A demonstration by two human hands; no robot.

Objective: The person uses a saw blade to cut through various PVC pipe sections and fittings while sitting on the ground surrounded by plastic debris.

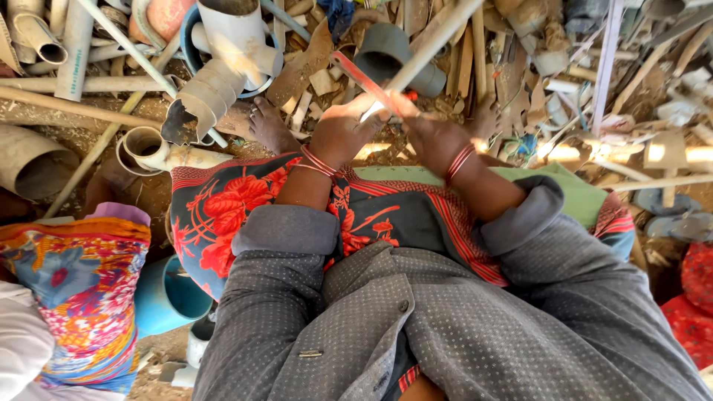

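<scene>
I look down past my grey dotted sleeves and red patterned cloth to both hands. My left hand [343, 132] grips the near end of a long pale pipe [434, 46] that slants up to the right. My right hand [437, 137] holds an orange-red hacksaw [364, 80] whose blade lies across the pipe just above my fingers. Red bangles circle both wrists. My bare foot [269, 125] rests on the ground left of the hands.
Heaps of cut pale pipes, elbows and a grey coupling [388, 53] cover the dirt ahead. A blue tub [165, 297] stands at lower left beside another person's bright floral cloth [78, 297]. Sandals [672, 215] lie at right.
</scene>
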